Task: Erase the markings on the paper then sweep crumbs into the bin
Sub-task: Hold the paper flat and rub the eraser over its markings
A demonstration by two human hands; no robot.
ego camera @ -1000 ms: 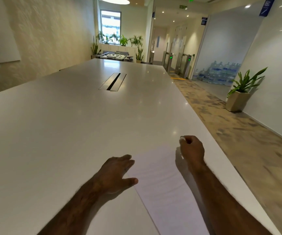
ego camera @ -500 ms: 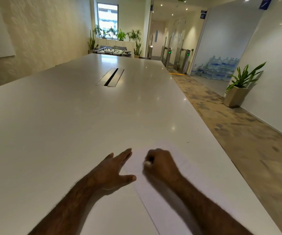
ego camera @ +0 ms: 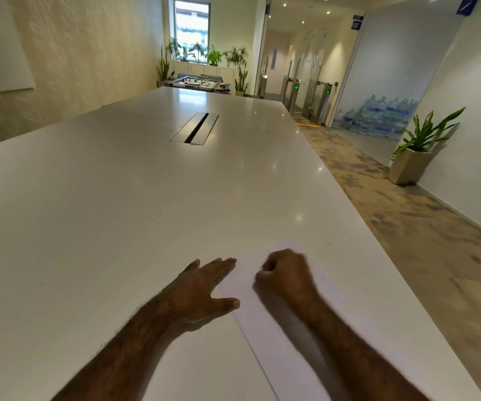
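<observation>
The fisted right hand [ego camera: 287, 277], eraser unseen, has swung from the paper's [ego camera: 288, 337] two o'clock corner inward, rubbing; flat-fingered left hand [ego camera: 201, 287] is pinning its nine o'clock edge.

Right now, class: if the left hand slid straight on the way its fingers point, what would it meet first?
The left hand lies flat, fingers aimed forward and slightly right. First comes the top-left part of the paper, which its fingertips already seem to touch; beyond that only bare table shows.
</observation>
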